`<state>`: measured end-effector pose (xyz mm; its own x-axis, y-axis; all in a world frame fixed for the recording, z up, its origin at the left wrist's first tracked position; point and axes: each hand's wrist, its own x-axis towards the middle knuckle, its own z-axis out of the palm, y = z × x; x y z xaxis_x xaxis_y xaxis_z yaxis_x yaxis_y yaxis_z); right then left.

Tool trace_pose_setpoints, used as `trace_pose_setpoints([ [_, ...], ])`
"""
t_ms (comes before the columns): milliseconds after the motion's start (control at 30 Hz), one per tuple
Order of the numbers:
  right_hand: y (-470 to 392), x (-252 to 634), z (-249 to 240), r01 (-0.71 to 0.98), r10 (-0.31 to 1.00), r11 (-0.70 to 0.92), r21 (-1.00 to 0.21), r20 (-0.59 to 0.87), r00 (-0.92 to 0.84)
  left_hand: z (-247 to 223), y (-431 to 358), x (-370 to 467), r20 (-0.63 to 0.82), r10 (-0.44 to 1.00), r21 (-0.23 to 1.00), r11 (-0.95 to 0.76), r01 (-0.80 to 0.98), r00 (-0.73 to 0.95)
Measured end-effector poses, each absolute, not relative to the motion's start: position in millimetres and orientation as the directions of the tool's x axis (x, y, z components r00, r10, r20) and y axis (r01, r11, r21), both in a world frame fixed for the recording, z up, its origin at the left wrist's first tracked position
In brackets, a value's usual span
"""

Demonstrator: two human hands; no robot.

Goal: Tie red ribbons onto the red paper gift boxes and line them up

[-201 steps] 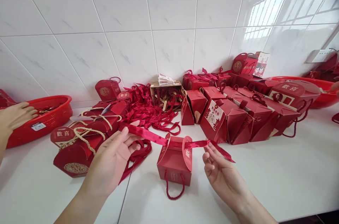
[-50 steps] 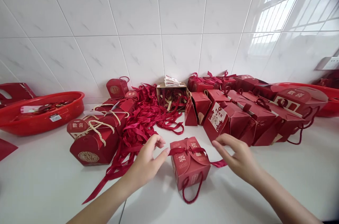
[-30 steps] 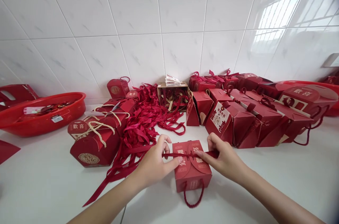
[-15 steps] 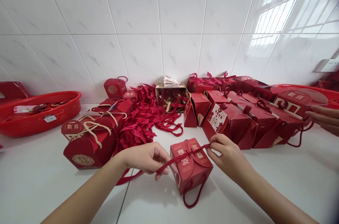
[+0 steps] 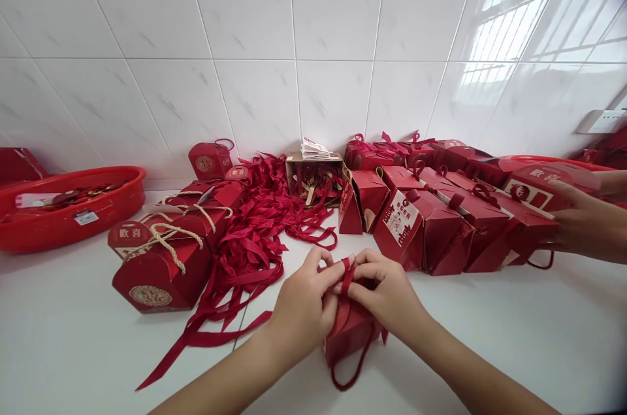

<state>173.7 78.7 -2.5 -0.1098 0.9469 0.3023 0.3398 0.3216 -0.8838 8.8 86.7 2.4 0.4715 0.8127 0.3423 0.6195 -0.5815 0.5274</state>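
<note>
A small red gift box [image 5: 350, 334] stands on the white table right below my hands, its lid mostly covered by them. A dark red cord handle hangs in a loop down its near side. My left hand [image 5: 311, 297] pinches a red ribbon [image 5: 347, 274] just above the lid. From the other side, my right hand [image 5: 385, 291] grips the same ribbon, fingertips almost touching those of the left. The ribbon makes a raised loop between the fingers; whether it is knotted is hidden.
Loose red ribbons [image 5: 255, 232] lie heaped at centre-left, beside gift boxes with rope handles [image 5: 161, 278]. Rows of red boxes [image 5: 443, 232] stand at right, where another person's hand [image 5: 582, 219] touches one. A red basin [image 5: 112, 199] sits far left; a carton [image 5: 294, 173] stands against the tiled wall.
My hands have come together over the box, drawing the stretched ribbon into a loop. A ribbon tail now lies across the table at left. The other person's hand has reached further in at right.
</note>
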Motion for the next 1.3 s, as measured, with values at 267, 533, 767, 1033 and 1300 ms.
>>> trace_pose_setpoints([
  [267,90.3,182.2,11.2,0.532,0.954,0.255,-0.807,0.121,-0.274,-7.2,104.7,-6.7,0.495,0.588,0.504,-0.794,0.340,0.640],
  [533,93.5,181.5,32.8,0.617,0.890,0.382,-0.689,0.092,-0.447,25.5,106.1,-5.5,0.232,0.641,0.568,-0.700,0.433,0.732],
  [767,94.5,180.2,35.4,0.621,0.858,0.463,-0.633,0.145,-0.493,35.3,102.7,-4.9,0.089,0.691,0.463,-0.667,0.584,0.718],
  [1033,93.8,183.0,31.3,0.629,0.830,0.516,-0.581,0.158,-0.535,39.4,96.7,1.7,0.051,0.706,0.376,-0.669,0.641,0.707],
  [1300,97.4,210.8,19.8,0.679,0.872,0.480,-0.556,0.211,-0.443,25.9,100.8,-15.9,0.155,0.789,0.463,-0.590,0.661,0.595],
])
